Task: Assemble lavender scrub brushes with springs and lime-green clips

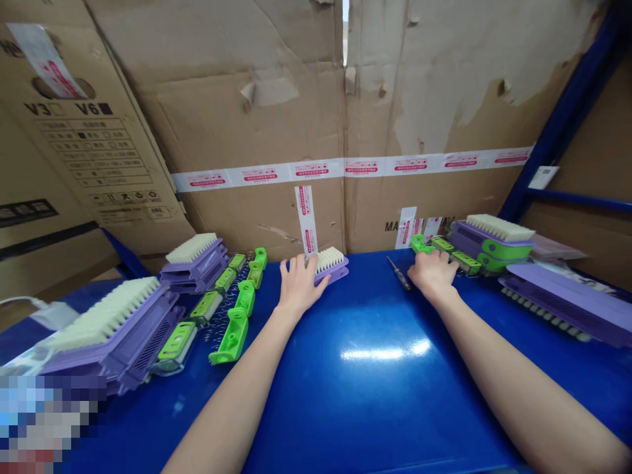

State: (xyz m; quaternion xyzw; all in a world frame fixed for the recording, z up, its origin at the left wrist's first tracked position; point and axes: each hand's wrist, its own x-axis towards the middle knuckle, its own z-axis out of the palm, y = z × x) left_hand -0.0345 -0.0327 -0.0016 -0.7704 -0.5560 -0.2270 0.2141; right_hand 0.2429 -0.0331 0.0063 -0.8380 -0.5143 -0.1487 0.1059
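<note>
My left hand is closed round the left end of a purple brush head, which lies bristles up near the back of the blue table. Its thumb is at the near side of the brush; part of the brush is hidden under the fingers. At the back right, my right hand has curled fingers at a bright green plastic bracket, whose near part they cover. Just left of that hand lies a small screwdriver. Clear pieces with green tops sit right beside its fingers.
On the left stand stacked purple brush heads, green-topped clear pieces, small springs and green brackets. More brushes and purple shells are at right. Cardboard walls the back; a blue frame post rises right.
</note>
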